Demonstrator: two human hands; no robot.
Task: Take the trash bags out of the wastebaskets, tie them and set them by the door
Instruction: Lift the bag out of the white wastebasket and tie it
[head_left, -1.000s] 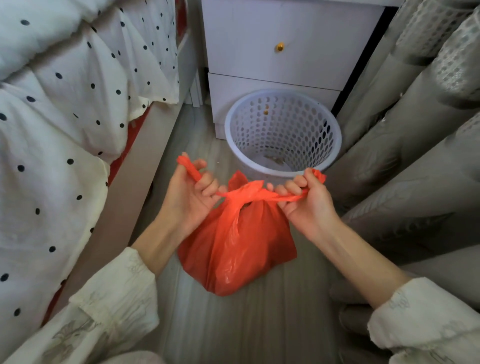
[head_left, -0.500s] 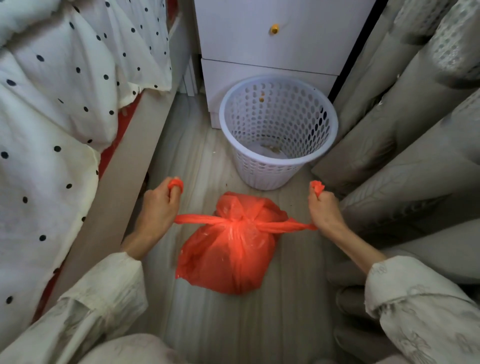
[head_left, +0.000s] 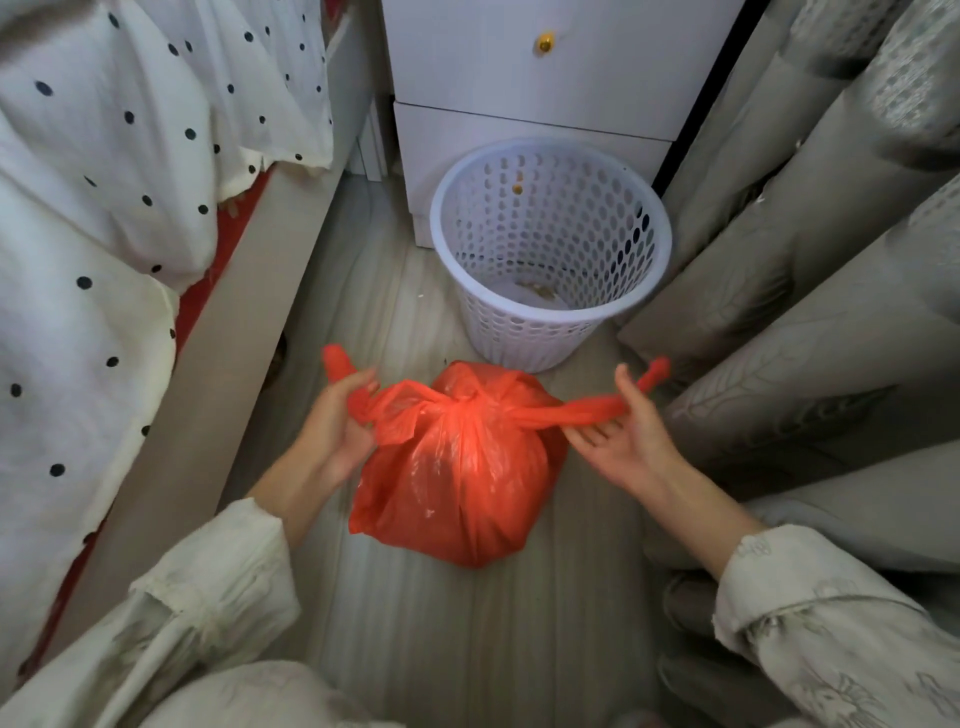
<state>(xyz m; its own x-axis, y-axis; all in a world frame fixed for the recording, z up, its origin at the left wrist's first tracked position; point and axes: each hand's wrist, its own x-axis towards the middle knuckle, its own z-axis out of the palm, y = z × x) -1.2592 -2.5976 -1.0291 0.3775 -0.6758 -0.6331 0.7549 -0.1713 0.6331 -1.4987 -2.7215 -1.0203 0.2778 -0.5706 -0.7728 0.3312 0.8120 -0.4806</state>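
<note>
Floorboards (head_left: 467, 649) run in a narrow lane ahead of us, pale grey wood, hemmed at 9 o'clock by the long beige bed frame (head_left: 223, 374) and at 3 o'clock by heavy grey curtains (head_left: 810, 291) whose folds reach the floor. Over the frame hangs a white quilt with dark dots (head_left: 104, 218), with a strip of red showing under its edge. At 12 o'clock the lane ends against a white drawer cabinet (head_left: 545, 93) with a small gold knob (head_left: 544, 43). Just in front of it stands the white perforated wastebasket (head_left: 550, 249), upright, with a few scraps on its bottom; its right side sits just beside the curtains, and bare floor lies between it and the bed. We see the orange trash bag (head_left: 462, 478) sitting on the floor in the middle of the lane, just on our side of the basket, its neck gathered in one knot at the top and two tails stretching to 9 and 3 o'clock. Our left hand (head_left: 332, 426) curls its fingers round the left tail. Our right hand (head_left: 628, 441) lies palm up with the fingers relaxed, and the right tail drapes between thumb and fingers. Bare floor remains at 6 o'clock, between our cream sleeves (head_left: 810, 613).
</note>
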